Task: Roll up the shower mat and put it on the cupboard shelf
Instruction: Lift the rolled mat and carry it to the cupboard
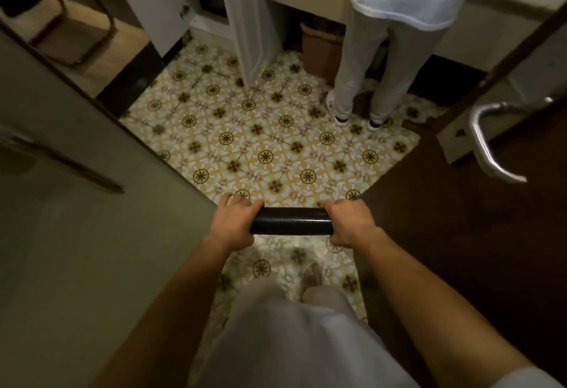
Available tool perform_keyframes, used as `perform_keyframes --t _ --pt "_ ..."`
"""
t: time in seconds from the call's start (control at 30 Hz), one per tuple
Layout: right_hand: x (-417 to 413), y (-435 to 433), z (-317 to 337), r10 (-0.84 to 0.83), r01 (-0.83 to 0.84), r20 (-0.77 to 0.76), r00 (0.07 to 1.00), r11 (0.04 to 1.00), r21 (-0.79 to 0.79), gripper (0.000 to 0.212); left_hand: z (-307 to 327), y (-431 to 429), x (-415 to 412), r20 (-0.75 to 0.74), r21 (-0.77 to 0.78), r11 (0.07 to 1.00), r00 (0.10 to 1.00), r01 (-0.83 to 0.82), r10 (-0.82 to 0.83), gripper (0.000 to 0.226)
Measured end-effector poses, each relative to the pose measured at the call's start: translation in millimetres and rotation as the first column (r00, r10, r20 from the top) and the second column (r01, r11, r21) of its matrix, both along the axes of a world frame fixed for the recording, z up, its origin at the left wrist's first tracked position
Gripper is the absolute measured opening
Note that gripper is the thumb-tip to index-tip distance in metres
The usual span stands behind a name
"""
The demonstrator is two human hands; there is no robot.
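The shower mat (291, 221) is a tight black roll, held level in front of me above the patterned tile floor. My left hand (234, 223) grips its left end and my right hand (349, 222) grips its right end, so both ends are hidden under my fingers. No cupboard shelf shows clearly in this view.
A grey door (76, 203) with a dark handle stands close on my left. A dark wooden door with a metal lever handle (487, 139) is on my right. Another person (383, 50) stands ahead by a counter, next to a brown bin (322, 47) and a white curtain (248, 19).
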State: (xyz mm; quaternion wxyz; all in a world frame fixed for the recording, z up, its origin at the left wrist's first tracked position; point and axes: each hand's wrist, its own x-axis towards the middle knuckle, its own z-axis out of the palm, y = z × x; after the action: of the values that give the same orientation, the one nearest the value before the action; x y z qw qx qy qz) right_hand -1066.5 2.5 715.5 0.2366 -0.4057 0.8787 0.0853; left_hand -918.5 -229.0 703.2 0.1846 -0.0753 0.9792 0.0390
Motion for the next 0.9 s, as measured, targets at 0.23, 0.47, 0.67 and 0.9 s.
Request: perform_keyframes --t 0.23,0.47,0.67,0.9 --pt "-73.6 -60.0 -1.8 0.163 -0.163 0.017 0.986 0.986 0.015 0.052 -4.6 -30.3 -40.3 0.017 0.039 0.980 0.981 -0.195 0.195 0.052" --pt "-143.8 -154.9 -16.6 0.261 -0.262 0.024 0.965 0.964 0.038 0.061 -19.6 -100.5 -88.5 0.066 0.045 0.943 0.943 -0.330 0.327 0.051" --pt "-217.0 -259.7 -17.0 0.318 -0.321 0.051 0.947 0.943 0.084 0.057 -20.5 -187.2 -153.8 0.084 0.072 0.903 0.905 -0.424 0.418 0.046" --pt "-279.8 -376.8 -2.8 0.379 -0.382 0.044 0.924 0.921 0.082 0.058 -6.7 -286.8 -204.9 0.077 0.072 0.844 0.847 -0.532 0.527 0.049"
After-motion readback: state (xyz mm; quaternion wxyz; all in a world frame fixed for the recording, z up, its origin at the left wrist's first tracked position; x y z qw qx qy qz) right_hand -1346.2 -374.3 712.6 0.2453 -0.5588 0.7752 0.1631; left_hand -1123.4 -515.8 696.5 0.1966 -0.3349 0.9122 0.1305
